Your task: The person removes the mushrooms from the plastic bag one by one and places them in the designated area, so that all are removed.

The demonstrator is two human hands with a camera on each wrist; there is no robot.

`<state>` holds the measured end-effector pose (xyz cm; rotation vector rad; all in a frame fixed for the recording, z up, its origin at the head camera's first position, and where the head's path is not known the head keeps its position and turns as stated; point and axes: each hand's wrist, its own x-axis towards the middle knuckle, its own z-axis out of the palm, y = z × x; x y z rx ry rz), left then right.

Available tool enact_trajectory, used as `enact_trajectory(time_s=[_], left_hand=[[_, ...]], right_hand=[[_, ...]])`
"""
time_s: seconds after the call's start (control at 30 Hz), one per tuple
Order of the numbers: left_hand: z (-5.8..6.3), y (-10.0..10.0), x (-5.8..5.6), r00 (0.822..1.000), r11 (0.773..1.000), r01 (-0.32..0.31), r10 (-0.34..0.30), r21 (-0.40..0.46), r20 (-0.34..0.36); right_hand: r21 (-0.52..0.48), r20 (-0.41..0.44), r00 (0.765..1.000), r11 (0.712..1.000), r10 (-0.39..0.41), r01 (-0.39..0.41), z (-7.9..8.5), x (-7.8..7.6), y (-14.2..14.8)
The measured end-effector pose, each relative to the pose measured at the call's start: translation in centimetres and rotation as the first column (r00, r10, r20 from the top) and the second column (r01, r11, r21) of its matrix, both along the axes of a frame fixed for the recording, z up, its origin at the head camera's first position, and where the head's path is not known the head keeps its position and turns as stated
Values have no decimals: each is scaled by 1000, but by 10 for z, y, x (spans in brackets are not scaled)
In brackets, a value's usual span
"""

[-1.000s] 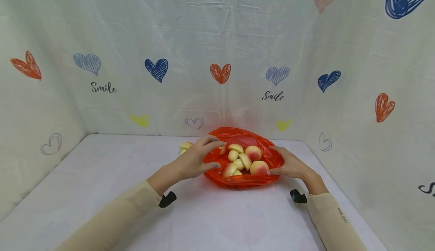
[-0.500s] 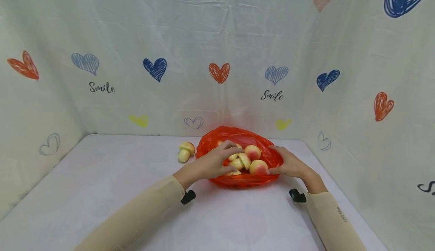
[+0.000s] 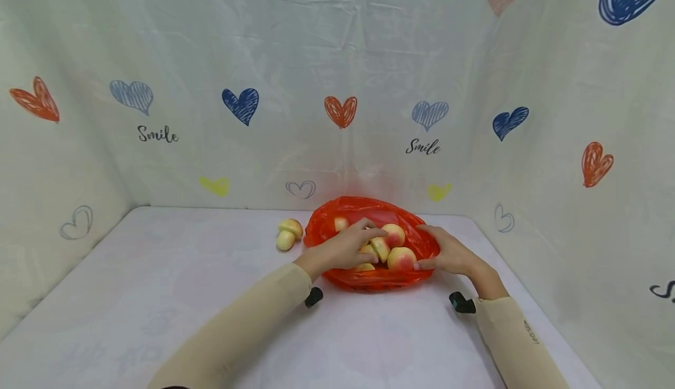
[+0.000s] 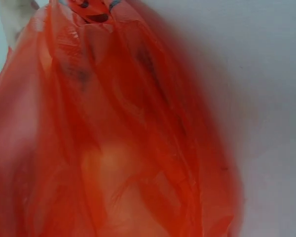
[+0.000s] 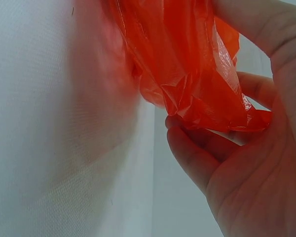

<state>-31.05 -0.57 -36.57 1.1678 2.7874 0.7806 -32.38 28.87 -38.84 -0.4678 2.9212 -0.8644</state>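
A red plastic bag (image 3: 369, 283) stands with its mouth spread wide at the back of the table. Inside it lie several yellow mushroom-shaped pieces (image 3: 381, 249) and round yellow-and-red pieces (image 3: 402, 259), peach-like in colour. My left hand (image 3: 343, 251) reaches over the bag's left rim, thumb and fingers apart above the mushroom pieces, partly covering them. My right hand (image 3: 453, 254) holds the bag's right rim, the film between thumb and fingers in the right wrist view. The bag's red film (image 4: 138, 123) fills most of the left wrist view, hiding the left fingers.
One yellow mushroom-shaped piece (image 3: 289, 234) lies on the white tabletop (image 3: 184, 283), just left of the bag. A white curtain (image 3: 295, 149) with printed hearts hangs behind the table and along both sides.
My left hand has moved right, from the bag's left rim to over the mushroom pieces inside, bringing the loose mushroom piece into full view. My right hand stays at the bag's right rim.
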Motion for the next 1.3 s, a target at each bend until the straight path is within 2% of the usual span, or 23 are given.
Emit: enact_trajectory(time_s=[0.23,0.7,1.03,1.3], left_hand=[[-8,5,-7,999,999,-37,37,-26,-9],[-14,12,-15,998,999,-20,21,-26,61],[-15,14,-18,989,998,-55,61,-43,131],[-17,18,-27,988,997,-50,59,-66,140]], right_hand=[[0,1,1000,1000,-2,2,-1,-2,0],[-1,7,1000,1000,0,0,-3,-1,3],[15,-6,1000,1000,16,-15,1,-1,1],[7,0,1000,1000,18,-18,1,1,0]])
